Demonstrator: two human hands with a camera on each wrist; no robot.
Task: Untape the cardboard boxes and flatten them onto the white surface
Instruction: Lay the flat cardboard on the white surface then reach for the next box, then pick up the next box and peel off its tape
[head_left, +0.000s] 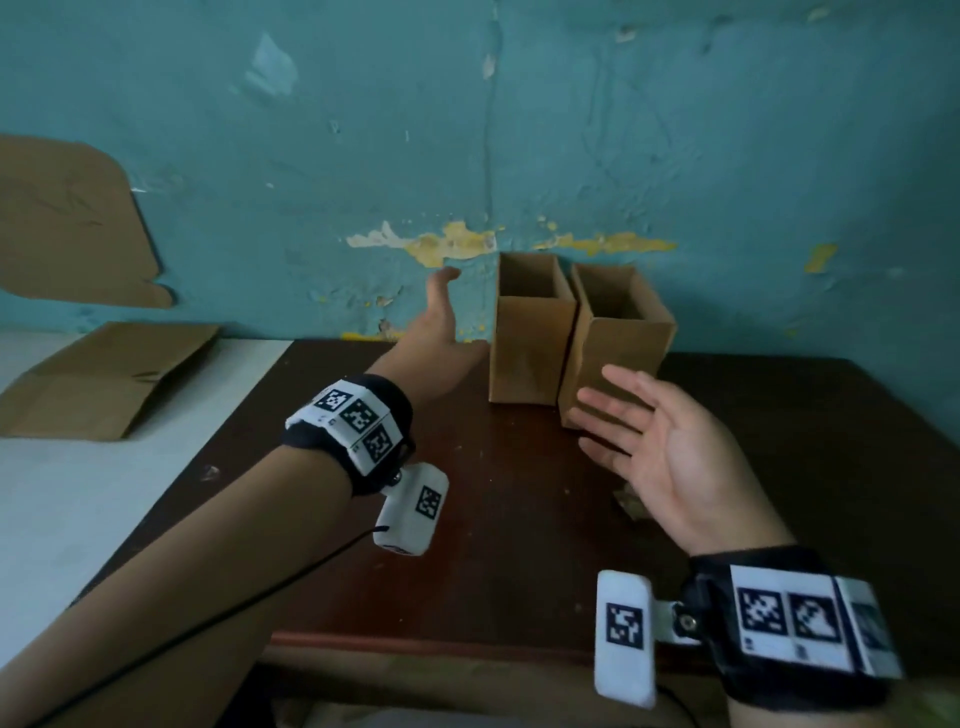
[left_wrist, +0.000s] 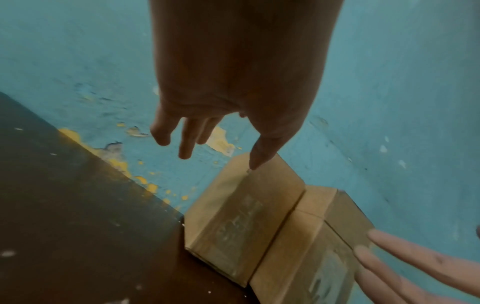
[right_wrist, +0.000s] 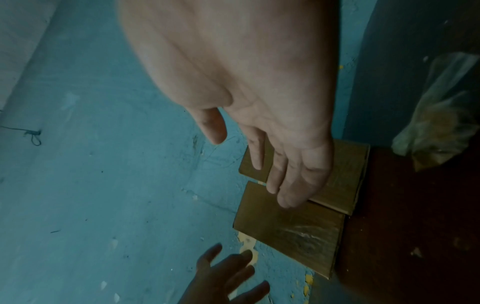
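Two upright boxes stand side by side at twelve o'clock on the dark table (head_left: 519, 545), against the blue wall (head_left: 675, 130): the left box (head_left: 530, 348) and the right box (head_left: 618, 332), both open at the top. My left hand (head_left: 436, 332) reaches at about eleven o'clock, fingers straight and spread, holding nothing, just beside the left box. My right hand (head_left: 654, 441) hovers at one o'clock, palm turned in, fingers relaxed, empty, near the right box's front face; I cannot tell whether it touches.

I judge the step is to take one box. I should close one hand on each narrow side of a single box, lift it clear of its neighbour so that one doesn't tip, then turn it to find the taped seam. A flattened box (head_left: 104, 379) already lies at nine o'clock on the white surface (head_left: 78, 519); the next goes there.
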